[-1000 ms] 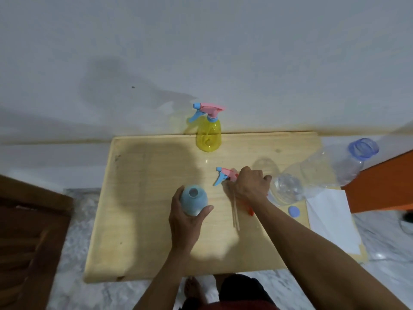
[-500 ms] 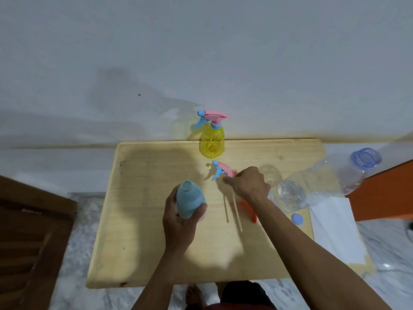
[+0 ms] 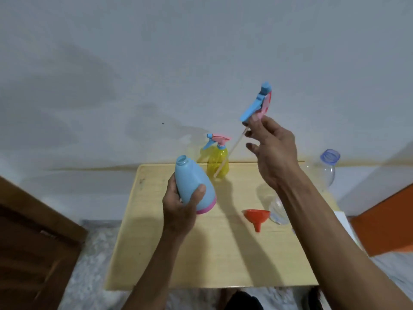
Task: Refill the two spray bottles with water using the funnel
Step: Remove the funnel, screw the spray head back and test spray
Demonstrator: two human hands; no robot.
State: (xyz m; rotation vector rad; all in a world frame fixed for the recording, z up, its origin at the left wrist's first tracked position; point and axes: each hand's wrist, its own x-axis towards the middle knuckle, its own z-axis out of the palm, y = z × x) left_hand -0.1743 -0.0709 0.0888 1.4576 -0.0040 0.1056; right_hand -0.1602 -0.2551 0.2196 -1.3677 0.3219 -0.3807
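Observation:
My left hand [image 3: 181, 206] grips a light blue spray bottle body [image 3: 192, 183] with a pink base, its neck uncapped and tilted up to the left, raised above the table. My right hand [image 3: 271, 153] holds up the blue and pink spray head [image 3: 258, 105], whose dip tube [image 3: 230, 152] hangs down to the left. A yellow spray bottle [image 3: 218, 163] with its head on stands at the table's far edge. On the wooden table [image 3: 223, 260] an orange funnel [image 3: 257, 217] lies on its side. A clear water bottle [image 3: 327, 170] with a blue neck lies behind my right arm.
A white wall rises behind the table. White paper [image 3: 342, 220] lies at the table's right edge beside an orange surface [image 3: 384, 222]. Dark wooden furniture [image 3: 29, 242] stands at the left. Marble floor surrounds the table.
My right hand picked the spray head off the table and lifted it high. My left hand raised and tilted the blue bottle. The funnel, hidden before, now shows. The camera tilted up.

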